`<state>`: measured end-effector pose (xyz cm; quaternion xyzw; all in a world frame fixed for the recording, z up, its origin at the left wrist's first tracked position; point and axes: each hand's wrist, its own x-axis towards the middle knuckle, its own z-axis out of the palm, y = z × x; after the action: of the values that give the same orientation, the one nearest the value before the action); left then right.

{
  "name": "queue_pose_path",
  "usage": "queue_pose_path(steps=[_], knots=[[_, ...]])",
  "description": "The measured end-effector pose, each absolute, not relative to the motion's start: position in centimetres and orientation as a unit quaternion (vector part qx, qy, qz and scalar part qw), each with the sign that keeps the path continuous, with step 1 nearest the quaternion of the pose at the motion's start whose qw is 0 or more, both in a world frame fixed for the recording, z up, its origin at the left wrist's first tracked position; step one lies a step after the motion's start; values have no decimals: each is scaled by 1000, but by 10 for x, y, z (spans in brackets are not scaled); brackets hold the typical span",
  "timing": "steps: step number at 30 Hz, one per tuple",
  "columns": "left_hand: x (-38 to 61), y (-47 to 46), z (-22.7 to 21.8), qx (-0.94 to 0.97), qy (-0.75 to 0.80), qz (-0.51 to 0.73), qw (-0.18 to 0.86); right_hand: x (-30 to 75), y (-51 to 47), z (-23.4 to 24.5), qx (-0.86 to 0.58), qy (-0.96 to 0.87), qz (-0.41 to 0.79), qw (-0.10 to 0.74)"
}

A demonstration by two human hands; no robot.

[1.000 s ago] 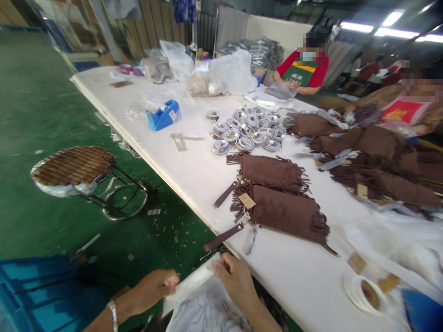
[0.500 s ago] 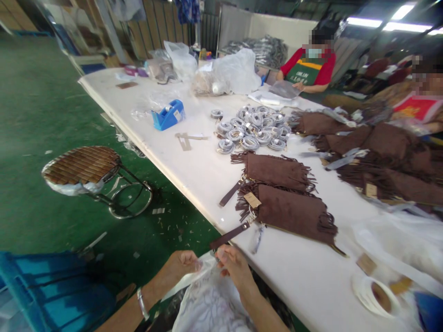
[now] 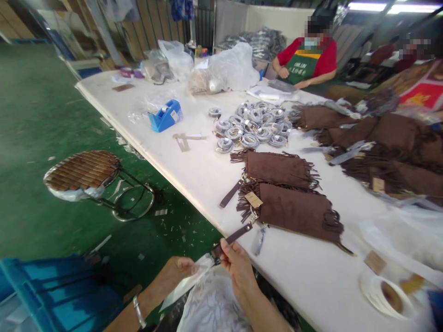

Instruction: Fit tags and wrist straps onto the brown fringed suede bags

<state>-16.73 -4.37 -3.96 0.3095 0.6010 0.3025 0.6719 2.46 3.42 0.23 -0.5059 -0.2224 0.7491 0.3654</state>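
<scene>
My left hand [image 3: 176, 272] and my right hand [image 3: 237, 267] are low at the table's near edge, both pinched on a clear plastic bag [image 3: 207, 299] and holding its mouth. My right thumb sits just by the tip of a brown strap [image 3: 232, 238] that hangs off a brown fringed suede pouch [image 3: 294, 210]. A second brown fringed pouch [image 3: 277, 168] lies right behind the first one on the white table [image 3: 194, 170].
Several coiled grey straps [image 3: 251, 127], a blue tape dispenser [image 3: 165, 116], a heap of brown pouches [image 3: 380, 147] and a tape roll [image 3: 384, 293] lie on the table. A person in red [image 3: 306, 60] works at the far end. A woven stool [image 3: 83, 173] and a blue crate [image 3: 58, 295] stand left.
My hands have drawn closer together and risen slightly with the bag. My right hand now sits next to the strap tip. The view has shifted a little.
</scene>
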Motion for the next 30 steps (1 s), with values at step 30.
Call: queue_pose_path(steps=[30], knots=[[-122,-28,-1,271,563,350,698,36,27,-17,-575,-269,701,324]])
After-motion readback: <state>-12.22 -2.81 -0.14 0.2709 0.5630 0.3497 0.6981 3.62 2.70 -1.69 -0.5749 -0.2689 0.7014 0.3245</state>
